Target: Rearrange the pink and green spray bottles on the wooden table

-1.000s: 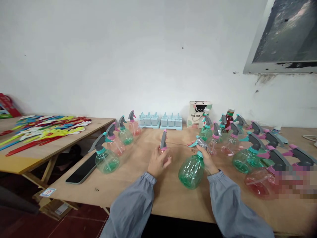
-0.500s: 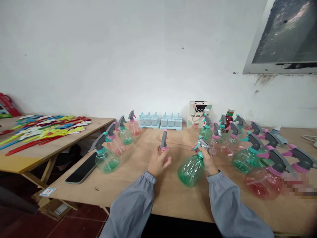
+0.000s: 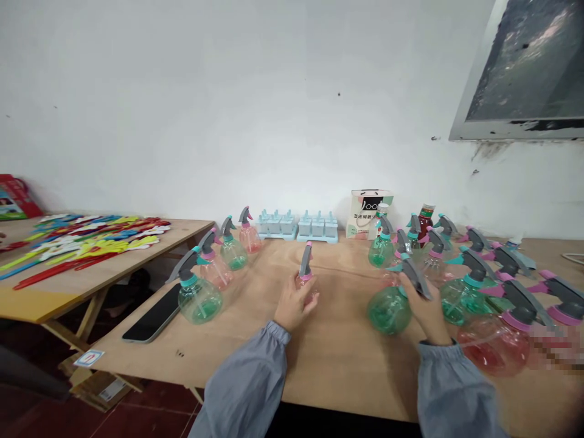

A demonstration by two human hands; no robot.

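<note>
Green bottle [image 3: 387,309] leans in your right hand [image 3: 426,310], closed round its neck, right of the pink bottle [image 3: 305,271] your left hand [image 3: 292,304] clasps; stand it upright gently.

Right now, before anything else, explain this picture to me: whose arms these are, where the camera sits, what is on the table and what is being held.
No machine here: the two grey-sleeved arms are a person's, and the one camera sits on their head, looking forward and down. The left hand wraps around a small pink spray bottle standing on the wooden table. The right hand grips a green spray bottle at its neck, by the grey trigger. A row of bottles stands on the left, a cluster of bottles on the right. A dark phone lies near the left edge; pale blue moulds and a carton stand by the wall. A second table carries colourful strips.
</note>
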